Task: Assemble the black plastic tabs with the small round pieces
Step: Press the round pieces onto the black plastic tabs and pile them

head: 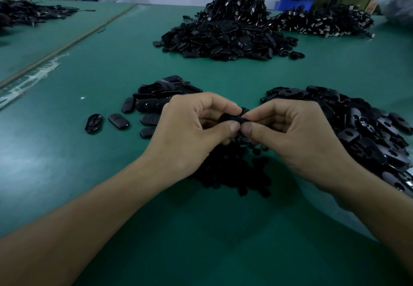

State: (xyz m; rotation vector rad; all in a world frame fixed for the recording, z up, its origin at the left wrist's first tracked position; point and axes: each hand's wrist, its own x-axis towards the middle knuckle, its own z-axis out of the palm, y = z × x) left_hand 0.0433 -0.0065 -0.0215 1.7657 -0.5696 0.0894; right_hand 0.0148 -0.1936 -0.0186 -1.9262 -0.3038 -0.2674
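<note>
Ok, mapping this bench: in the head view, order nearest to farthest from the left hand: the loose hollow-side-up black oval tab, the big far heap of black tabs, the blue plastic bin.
1. Loose hollow-side-up black oval tab, left of the left hand.
2. Big heap of black tabs, mid-table ahead.
3. Blue plastic bin, far back right.

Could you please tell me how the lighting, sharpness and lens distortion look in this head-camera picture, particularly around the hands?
Head view: dim, bluish light leaves the black tab pinched between left hand and right hand nearly featureless; head view: the small round pieces beneath merge into shadow; head view: faint glints on the right tab pile; head view: wide-angle stretch enlarges the forearms near the bottom.
</note>
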